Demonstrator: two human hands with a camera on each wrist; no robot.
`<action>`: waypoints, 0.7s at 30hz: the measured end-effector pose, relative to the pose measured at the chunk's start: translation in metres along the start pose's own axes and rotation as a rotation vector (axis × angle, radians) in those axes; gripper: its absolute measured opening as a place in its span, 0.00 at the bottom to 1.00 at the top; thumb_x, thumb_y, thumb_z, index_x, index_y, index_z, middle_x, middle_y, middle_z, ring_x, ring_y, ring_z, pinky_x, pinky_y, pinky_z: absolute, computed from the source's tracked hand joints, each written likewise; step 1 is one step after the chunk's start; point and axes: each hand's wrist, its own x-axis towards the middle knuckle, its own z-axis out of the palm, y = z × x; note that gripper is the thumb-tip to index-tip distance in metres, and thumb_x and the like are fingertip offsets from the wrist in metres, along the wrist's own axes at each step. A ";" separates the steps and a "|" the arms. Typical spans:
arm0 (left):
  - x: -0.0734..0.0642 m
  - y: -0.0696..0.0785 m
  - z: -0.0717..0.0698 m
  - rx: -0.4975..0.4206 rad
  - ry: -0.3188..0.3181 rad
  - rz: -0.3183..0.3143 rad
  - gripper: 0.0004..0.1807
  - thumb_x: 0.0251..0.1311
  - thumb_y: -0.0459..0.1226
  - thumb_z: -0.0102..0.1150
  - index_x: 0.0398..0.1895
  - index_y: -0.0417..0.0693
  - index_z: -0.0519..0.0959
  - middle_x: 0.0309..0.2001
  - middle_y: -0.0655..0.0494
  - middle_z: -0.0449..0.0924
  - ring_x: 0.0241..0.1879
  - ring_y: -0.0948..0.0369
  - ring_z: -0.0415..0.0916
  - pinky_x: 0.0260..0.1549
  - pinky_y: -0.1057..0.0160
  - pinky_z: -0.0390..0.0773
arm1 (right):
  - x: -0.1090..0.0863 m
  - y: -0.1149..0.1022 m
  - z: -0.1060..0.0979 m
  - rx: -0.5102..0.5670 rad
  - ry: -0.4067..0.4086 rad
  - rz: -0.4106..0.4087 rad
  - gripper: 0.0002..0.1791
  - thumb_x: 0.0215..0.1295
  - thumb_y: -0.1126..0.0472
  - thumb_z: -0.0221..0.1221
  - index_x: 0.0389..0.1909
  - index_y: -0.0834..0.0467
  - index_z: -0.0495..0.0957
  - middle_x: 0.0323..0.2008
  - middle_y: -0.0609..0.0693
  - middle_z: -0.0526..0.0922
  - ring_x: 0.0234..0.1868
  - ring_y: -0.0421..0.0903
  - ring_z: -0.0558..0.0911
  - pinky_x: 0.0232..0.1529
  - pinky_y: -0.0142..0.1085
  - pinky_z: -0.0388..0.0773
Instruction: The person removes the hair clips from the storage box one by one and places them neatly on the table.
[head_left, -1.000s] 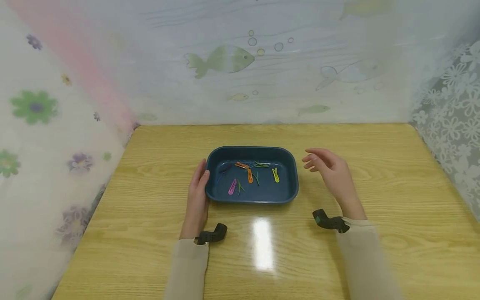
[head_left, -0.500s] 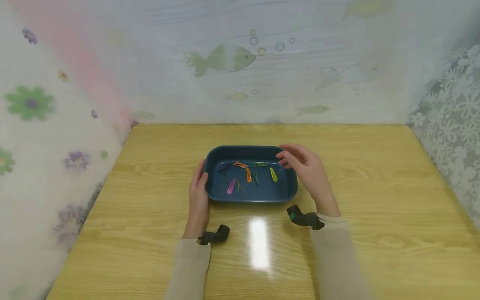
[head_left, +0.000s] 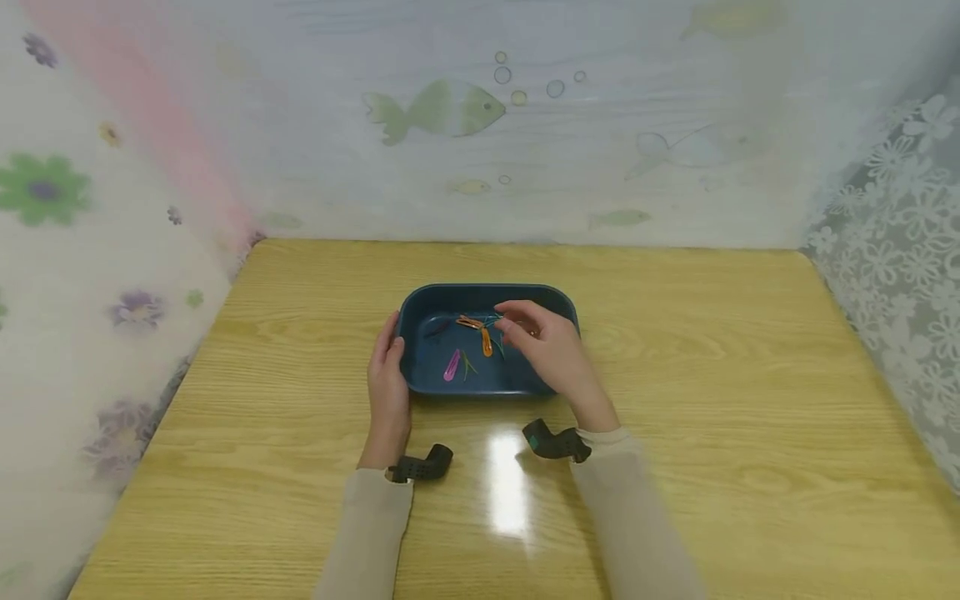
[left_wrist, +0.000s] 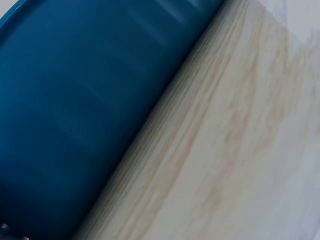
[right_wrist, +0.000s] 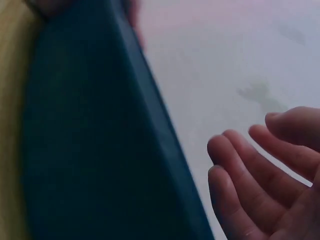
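Note:
A dark blue rectangular tray (head_left: 517,383) holds several coloured hair clips. My left hand (head_left: 388,387) rests against its left outer side, fingers fairly straight and thumb near the rim. My right hand (head_left: 555,350) hovers over the tray's right half, fingers loosely bent, with nothing between them in the right wrist view. Nearest to its fingertips are an orange clip (head_left: 487,342), another orange clip (head_left: 470,322) and thin teal clips. Further left lie a pink-purple clip (head_left: 452,365), a thin green clip (head_left: 468,367) and a dark clip. The right hand hides the yellow clip.
The tray stands on a wood-grain table (head_left: 712,375). Patterned cloth (head_left: 450,192) with fish rises behind the table, with flowered cloths at left and right. Black wrist cameras, such as the right one (head_left: 555,440), sit at both cuffs.
My right hand has moved left, from beside the tray to over its right half, now covering the yellow clip. The left hand stays at the tray's side. The view has shifted slightly.

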 end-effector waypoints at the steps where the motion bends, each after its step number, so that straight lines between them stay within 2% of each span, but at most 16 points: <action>1: 0.000 0.000 0.000 0.002 0.004 0.002 0.21 0.67 0.40 0.39 0.62 0.57 0.64 0.62 0.67 0.60 0.63 0.69 0.51 0.61 0.64 0.51 | 0.001 0.000 0.004 -0.038 -0.006 0.005 0.16 0.63 0.52 0.52 0.50 0.49 0.74 0.38 0.42 0.78 0.34 0.44 0.79 0.34 0.37 0.75; 5: 0.001 -0.001 0.000 0.005 0.016 0.016 0.20 0.67 0.40 0.39 0.62 0.56 0.64 0.61 0.66 0.61 0.62 0.68 0.52 0.60 0.63 0.52 | 0.003 0.001 0.017 -0.162 -0.035 0.006 0.15 0.62 0.52 0.53 0.49 0.50 0.74 0.36 0.40 0.77 0.31 0.42 0.76 0.29 0.37 0.71; 13: 0.001 0.000 0.000 -0.003 0.021 0.044 0.21 0.67 0.38 0.38 0.62 0.52 0.64 0.61 0.64 0.62 0.62 0.68 0.54 0.60 0.64 0.53 | 0.007 0.005 0.029 -0.293 -0.104 -0.025 0.16 0.63 0.53 0.53 0.51 0.51 0.75 0.36 0.40 0.77 0.32 0.37 0.74 0.33 0.35 0.70; 17: -0.002 0.007 0.003 -0.010 -0.001 0.039 0.21 0.67 0.36 0.37 0.63 0.50 0.63 0.62 0.63 0.62 0.62 0.68 0.54 0.60 0.65 0.53 | 0.009 0.005 0.031 -0.342 -0.146 -0.023 0.16 0.63 0.53 0.53 0.50 0.52 0.76 0.35 0.41 0.77 0.34 0.37 0.74 0.35 0.35 0.70; 21: -0.008 0.017 0.006 0.015 -0.001 0.041 0.21 0.67 0.34 0.35 0.63 0.47 0.62 0.62 0.59 0.61 0.62 0.67 0.54 0.60 0.65 0.53 | 0.012 0.005 0.036 -0.398 -0.228 -0.021 0.16 0.64 0.53 0.51 0.50 0.51 0.75 0.34 0.43 0.75 0.31 0.40 0.71 0.32 0.35 0.69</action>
